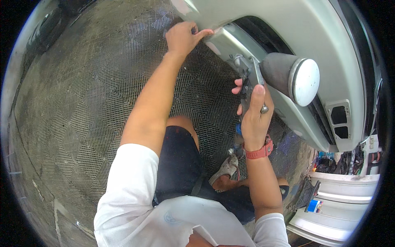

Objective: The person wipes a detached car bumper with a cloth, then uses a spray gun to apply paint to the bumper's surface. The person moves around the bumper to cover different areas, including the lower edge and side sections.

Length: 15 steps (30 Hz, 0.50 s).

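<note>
"What is the right hand [257,115] doing?"

"It is wrapped firmly around a spray gun [252,72], thumb up along the back of the body, fingertips showing on the other side. Below the grip there is a blue fitting [238,128], and a red watch [260,153] sits on that wrist."

"Where exactly is the gun?"

"At the near edge of a pale car panel [325,43], around the middle of that edge. Its grey cup [277,73] tilts out over the panel, the white lid [307,82] facing right. I can't tell whether the cup touches the surface."

"And the left hand [180,39]?"

"At the left end of the panel's near edge. The fingers are curled, and the thumb stretches out to the edge. Whether they pinch anything, I can't tell."

"What else is around the panel?"

"Toward its right corner, a frame [349,123] with two dark openings is set into it. Beyond that corner stands a white ribbed piece [341,187], with a small blue-and-white packet [314,206] against it. Under everything runs a floor [103,103] in a diamond pattern, and a light-coloured shoe [227,168] rests on it below the gun."
</note>
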{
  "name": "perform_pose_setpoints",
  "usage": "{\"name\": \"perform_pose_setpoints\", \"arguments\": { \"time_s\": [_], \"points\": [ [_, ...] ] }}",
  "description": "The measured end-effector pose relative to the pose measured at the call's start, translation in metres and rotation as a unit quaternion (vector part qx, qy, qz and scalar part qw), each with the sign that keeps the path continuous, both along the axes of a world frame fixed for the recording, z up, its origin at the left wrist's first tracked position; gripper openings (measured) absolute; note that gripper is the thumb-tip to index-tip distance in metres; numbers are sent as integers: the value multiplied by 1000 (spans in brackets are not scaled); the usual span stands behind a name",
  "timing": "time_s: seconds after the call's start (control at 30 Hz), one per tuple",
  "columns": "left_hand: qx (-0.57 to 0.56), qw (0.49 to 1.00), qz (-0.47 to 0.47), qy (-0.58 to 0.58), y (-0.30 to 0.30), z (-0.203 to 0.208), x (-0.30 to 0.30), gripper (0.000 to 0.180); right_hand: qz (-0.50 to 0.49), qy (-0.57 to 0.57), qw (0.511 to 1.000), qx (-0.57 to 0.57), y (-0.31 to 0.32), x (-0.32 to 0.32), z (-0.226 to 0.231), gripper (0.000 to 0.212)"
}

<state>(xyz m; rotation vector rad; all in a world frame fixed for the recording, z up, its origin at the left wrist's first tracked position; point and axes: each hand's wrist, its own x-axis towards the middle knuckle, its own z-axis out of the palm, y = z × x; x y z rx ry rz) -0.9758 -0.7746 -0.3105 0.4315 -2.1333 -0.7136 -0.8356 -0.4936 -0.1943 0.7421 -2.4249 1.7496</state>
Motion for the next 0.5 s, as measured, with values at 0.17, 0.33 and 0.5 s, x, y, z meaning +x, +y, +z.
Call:
{"name": "perform_pose_setpoints", "arguments": {
  "time_s": [0.17,0.33,0.5],
  "points": [
    [103,992,32,-64,25,-27,0,64,-3,-1,1000,16,9,3,-3,60],
    [162,953,-51,-251,16,-63,0,71,-17,8,999,42,3,9,-6,59],
    [188,946,-230,-131,21,-53,0,94,-38,15,998,40,-1,16,-14,67]
  ]
}}
